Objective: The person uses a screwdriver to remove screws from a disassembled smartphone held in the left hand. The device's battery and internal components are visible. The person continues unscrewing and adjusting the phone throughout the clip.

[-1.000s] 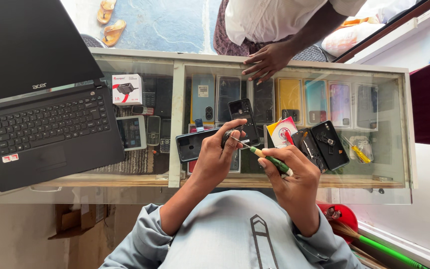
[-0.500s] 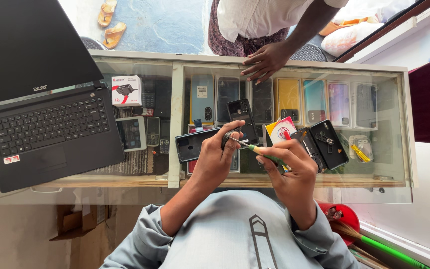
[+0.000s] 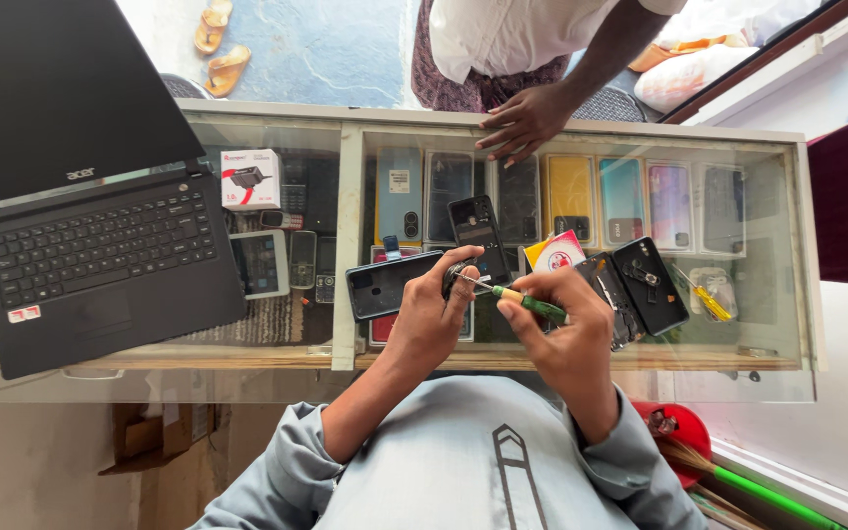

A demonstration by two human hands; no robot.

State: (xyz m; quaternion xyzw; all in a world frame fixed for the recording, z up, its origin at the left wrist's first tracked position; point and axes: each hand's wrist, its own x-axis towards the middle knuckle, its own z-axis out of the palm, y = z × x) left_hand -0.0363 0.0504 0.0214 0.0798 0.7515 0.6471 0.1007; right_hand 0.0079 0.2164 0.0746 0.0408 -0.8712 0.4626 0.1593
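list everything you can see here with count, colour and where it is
open black laptop: 1, black, left on the glass counter
small white box: 1, white and red, inside the counter, left bay
boxed phones: several, blue, yellow, pink, under the glass
opened black phone: 1, black, on the glass by the left hand
black phone shell: 1, black, right of the hands
other person's hand: 1, resting on the far counter edge
sandals: 2, tan, on the floor beyond
green-handled screwdriver: 1, green, in the right hand
left hand: 1, holds a small dark part
right hand: 1, grips the screwdriver
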